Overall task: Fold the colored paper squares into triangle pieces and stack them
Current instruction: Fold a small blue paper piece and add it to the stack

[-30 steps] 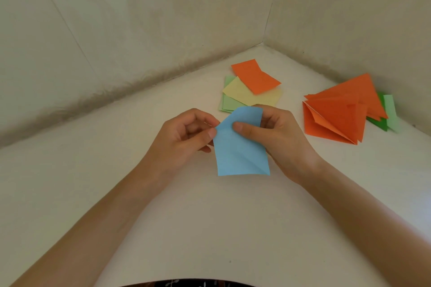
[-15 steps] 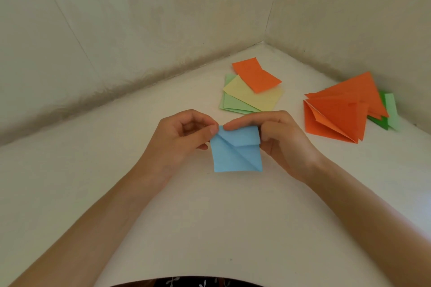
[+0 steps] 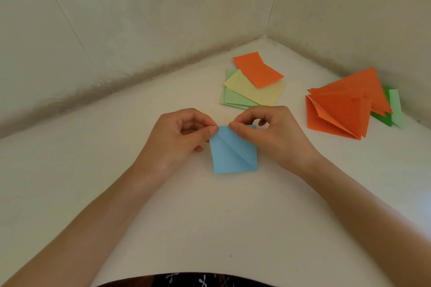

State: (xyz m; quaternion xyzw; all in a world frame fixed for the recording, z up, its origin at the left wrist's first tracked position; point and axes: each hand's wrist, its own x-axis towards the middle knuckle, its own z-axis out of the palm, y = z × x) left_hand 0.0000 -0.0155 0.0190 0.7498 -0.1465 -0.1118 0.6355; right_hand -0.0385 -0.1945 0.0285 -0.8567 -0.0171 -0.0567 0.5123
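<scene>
The blue paper (image 3: 233, 154) sits at the middle of the white worktop (image 3: 210, 216), just in front of the person, and both hands are clamped on its far edge. The left hand (image 3: 179, 137) pinches the far-left corner between thumb and forefinger, its other fingers curled under. The right hand (image 3: 272, 133) pinches the same edge just beside it, thumb on top, so the two thumbs almost meet; a small tip of blue shows behind the right fingers. The sheet reads as a rough square, with a straight diagonal line running from the pinched corner down to the near-right corner. Whether that line is a crease or the edge of a folded-over flap cannot be told. Its near edge seems to lie on the worktop, though whether the whole sheet lies flat is also unclear. Beyond the hands, near the corner where the two walls (image 3: 140, 18) meet, lies a loose pile of unfolded sheets: an orange square (image 3: 257, 69) on top, bent upward at its far end, a pale yellow square (image 3: 256, 93) under it, and light green squares (image 3: 233, 99) at the bottom, fanned out to the left. Well apart to the right is a stack of folded orange triangle pieces (image 3: 342, 109), with dark green pieces (image 3: 384, 119) and a pale green piece (image 3: 395, 107) poking out from beneath on the far side. A strip of dark patterned clothing (image 3: 203, 281) shows at the bottom edge.
</scene>
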